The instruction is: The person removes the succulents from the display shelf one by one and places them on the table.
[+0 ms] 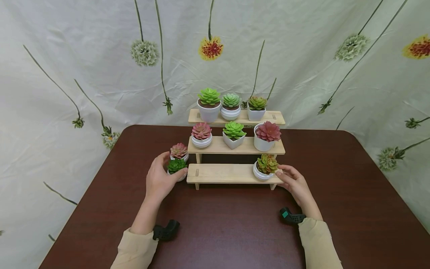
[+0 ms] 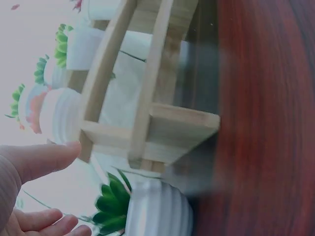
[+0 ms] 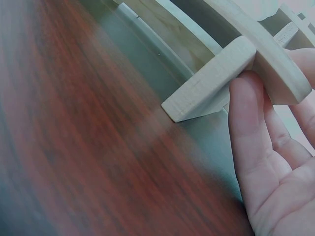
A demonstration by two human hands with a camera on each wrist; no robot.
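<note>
My left hand (image 1: 160, 176) reaches around two potted succulents left of the wooden stand, a dark green one (image 1: 177, 165) in front and a pink one (image 1: 178, 150) behind it. In the left wrist view, its thumb (image 2: 47, 160) and fingers (image 2: 44, 221) are spread apart, beside the dark green plant's ribbed white pot (image 2: 157, 209). At the other end, my right hand (image 1: 295, 183) grips the right edge of the three-step wooden stand (image 1: 221, 173). Close to those fingertips, a yellow-green and reddish succulent (image 1: 267, 164) sits on the lowest step.
Several potted succulents stand on the upper steps, including a dark pink one (image 1: 268, 131) at middle right and a bright green one (image 1: 209, 98) at top left. Under the stand is a dark brown table (image 1: 228, 220). A flower-print cloth (image 1: 100, 56) hangs behind.
</note>
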